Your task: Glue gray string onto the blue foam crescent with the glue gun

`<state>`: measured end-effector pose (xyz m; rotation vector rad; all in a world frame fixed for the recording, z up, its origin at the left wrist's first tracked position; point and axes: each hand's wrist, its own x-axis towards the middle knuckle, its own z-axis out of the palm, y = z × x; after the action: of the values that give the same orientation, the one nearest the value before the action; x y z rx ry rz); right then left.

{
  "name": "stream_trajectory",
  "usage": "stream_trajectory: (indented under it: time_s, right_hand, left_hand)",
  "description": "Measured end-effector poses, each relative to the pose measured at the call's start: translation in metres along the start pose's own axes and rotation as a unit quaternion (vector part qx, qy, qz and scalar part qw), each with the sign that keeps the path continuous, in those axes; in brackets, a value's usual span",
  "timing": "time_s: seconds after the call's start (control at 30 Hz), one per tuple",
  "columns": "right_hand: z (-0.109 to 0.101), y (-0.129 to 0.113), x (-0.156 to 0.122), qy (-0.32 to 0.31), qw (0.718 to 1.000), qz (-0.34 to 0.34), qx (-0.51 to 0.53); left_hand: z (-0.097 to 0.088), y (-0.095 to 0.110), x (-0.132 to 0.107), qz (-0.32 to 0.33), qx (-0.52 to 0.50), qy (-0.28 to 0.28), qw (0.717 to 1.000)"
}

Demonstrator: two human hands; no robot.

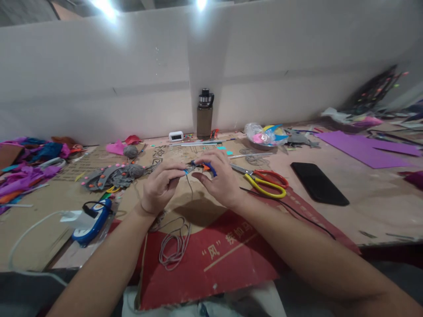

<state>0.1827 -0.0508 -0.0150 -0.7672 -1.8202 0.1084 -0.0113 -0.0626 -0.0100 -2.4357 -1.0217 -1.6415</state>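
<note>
My left hand pinches a small piece with a bit of blue at its tip, and a thin grey cord hangs just beside it. My right hand curls around a small pair of pliers with blue and orange handles; their jaws point toward my left fingertips and are partly hidden. Below the hands a loose coil of grey cord lies on a red and brown cardboard sheet. Scissors with red and yellow handles rest right of my right hand.
A black phone and purple sheets lie to the right. A dark bottle and a bowl of plastic scraps stand at the back. On the left are a blue power strip, grey yarn work and colourful cloth.
</note>
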Motion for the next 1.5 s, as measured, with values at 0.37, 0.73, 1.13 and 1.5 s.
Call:
stream_trajectory:
  time_s: [0.37,0.73,1.13,1.5]
  right_hand:
    - [-0.005,-0.003,0.002,-0.006,1.0,-0.015,-0.008]
    - [-0.003,-0.004,0.003,0.013,0.999,-0.048,-0.008]
    - [-0.01,-0.006,0.011,-0.062,0.995,0.033,0.069]
    - [0.017,0.002,0.001,-0.129,0.817,0.303,0.473]
  left_hand:
    - [0.008,0.01,0.0,-0.013,-0.025,-0.004,1.0]
    - [0.012,0.008,0.004,0.052,-0.07,0.032,0.996]
    - [0.021,0.01,0.007,-0.273,-0.229,-0.001,0.934]
    - [0.033,0.009,0.011,-0.421,-0.494,0.031,0.76]
